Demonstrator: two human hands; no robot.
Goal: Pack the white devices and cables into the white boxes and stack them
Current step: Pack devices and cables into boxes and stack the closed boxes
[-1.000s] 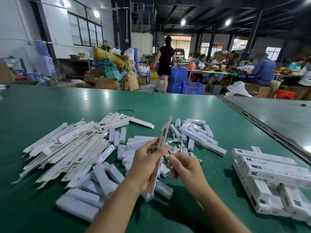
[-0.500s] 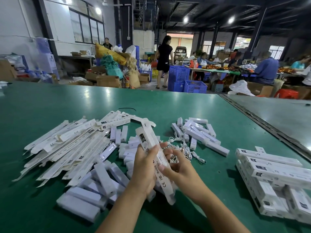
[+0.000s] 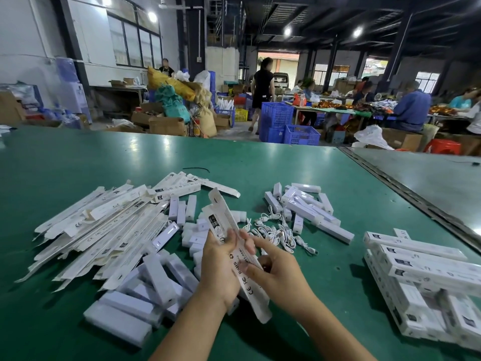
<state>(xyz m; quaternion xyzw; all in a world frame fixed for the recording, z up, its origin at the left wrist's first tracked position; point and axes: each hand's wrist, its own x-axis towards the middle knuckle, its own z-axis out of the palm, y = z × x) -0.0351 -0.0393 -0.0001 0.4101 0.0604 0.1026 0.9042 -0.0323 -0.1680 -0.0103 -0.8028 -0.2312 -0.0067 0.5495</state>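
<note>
My left hand (image 3: 221, 267) grips a long flat white box (image 3: 223, 225) that slants from upper left to lower right, printed side up, its top flap open. My right hand (image 3: 279, 273) holds the same box at its lower half, fingers on the printed face. A heap of flat unfolded boxes (image 3: 104, 230) lies to the left. White bar-shaped devices (image 3: 156, 285) are piled below and left of my hands, and a second group of white devices (image 3: 309, 209) lies beyond. Coiled white cables (image 3: 278, 231) sit just past my right hand. Packed boxes (image 3: 426, 277) are stacked at the right.
The green table (image 3: 78, 157) stretches far ahead and left. A metal seam (image 3: 406, 194) runs diagonally at the right, with a second table surface beyond it. People, blue crates and cartons fill the workshop behind the table's far edge.
The box was edge-on and upright in my left hand; it has turned printed face up and tilted, and my right hand has come onto its lower half.
</note>
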